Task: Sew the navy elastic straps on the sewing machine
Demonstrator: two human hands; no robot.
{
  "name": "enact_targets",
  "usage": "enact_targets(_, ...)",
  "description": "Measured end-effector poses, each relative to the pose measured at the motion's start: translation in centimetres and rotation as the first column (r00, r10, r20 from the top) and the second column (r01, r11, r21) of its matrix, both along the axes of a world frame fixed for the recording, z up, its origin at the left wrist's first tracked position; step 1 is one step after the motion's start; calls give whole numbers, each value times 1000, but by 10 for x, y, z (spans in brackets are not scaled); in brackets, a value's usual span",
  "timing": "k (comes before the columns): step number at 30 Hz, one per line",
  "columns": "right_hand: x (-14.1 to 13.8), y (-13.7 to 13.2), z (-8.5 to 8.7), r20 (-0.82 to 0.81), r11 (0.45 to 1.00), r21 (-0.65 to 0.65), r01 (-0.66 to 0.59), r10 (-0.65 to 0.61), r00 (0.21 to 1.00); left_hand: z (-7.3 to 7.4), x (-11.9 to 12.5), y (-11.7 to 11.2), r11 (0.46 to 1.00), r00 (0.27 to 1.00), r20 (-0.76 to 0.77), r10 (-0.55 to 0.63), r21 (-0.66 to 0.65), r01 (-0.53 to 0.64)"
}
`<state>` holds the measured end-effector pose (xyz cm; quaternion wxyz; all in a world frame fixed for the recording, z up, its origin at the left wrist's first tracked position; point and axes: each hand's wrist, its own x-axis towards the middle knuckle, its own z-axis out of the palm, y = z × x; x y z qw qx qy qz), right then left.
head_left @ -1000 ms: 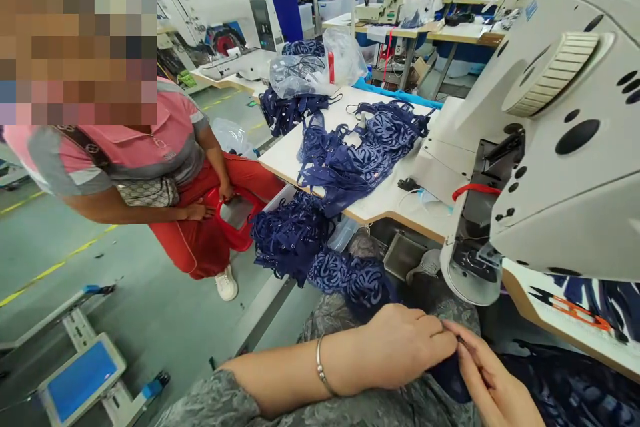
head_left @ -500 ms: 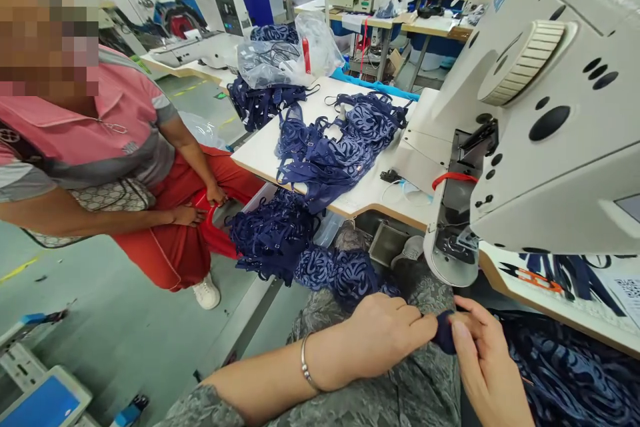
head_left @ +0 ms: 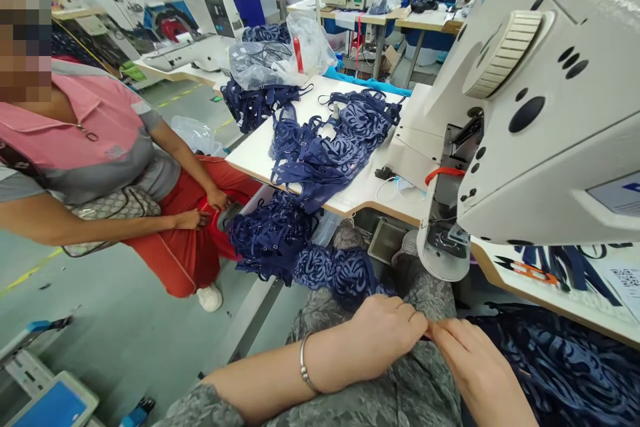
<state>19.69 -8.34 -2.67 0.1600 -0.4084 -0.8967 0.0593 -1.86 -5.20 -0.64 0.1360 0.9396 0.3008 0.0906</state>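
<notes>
A navy bra with light-blue swirl-patterned cups (head_left: 345,273) lies across my lap and runs under my left hand (head_left: 387,333). That hand is closed, its fingers curled in a pinch, with a metal bangle at the wrist. My right hand (head_left: 473,357) meets it fingertip to fingertip, also closed, thumb and fingers pressed together. The edge of the bra that they pinch is hidden behind the fingers. Just beyond my hands stands the white sewing machine (head_left: 550,113), with its rounded arm end (head_left: 443,257) above my knee.
More navy bras lie on the tabletop (head_left: 340,143), in a bin (head_left: 273,233) and at my right (head_left: 565,367). Orange-handled snips (head_left: 530,270) rest on the right table. A seated co-worker (head_left: 165,213) in red trousers is at the left. Plastic bags (head_left: 260,63) are at the back.
My right hand has moved in against my left, and the navy fabric seen between them is now covered. The view has shifted slightly, and the co-worker sits further left in it.
</notes>
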Motion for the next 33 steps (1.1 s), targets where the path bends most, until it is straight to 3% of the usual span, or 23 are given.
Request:
enact_targets(7, -4, 1, 3, -8, 997, 34, 66, -66, 998, 3, 0, 0, 1000, 1000, 0, 7, -10, -7)
enact_targets(12, -3, -2, 1, -12, 996, 75, 46, -45, 999, 4, -1, -3, 1000, 1000, 17, 7, -19, -7)
enact_targets(20, -3, -3, -8, -54, 994, -101, 31, -37, 998, 3, -2, -6, 1000, 1000, 15, 1, 5, -2)
enact_targets(28, 1, -5, -9, -76, 986, -162, 35, -48, 996, 9, -3, -5, 1000, 1000, 6, -6, 2, 6)
enact_targets(33, 5, -3, -15, -77, 991, -132, 28, -39, 996, 8, -1, -4, 1000, 1000, 10, 8, 15, -8)
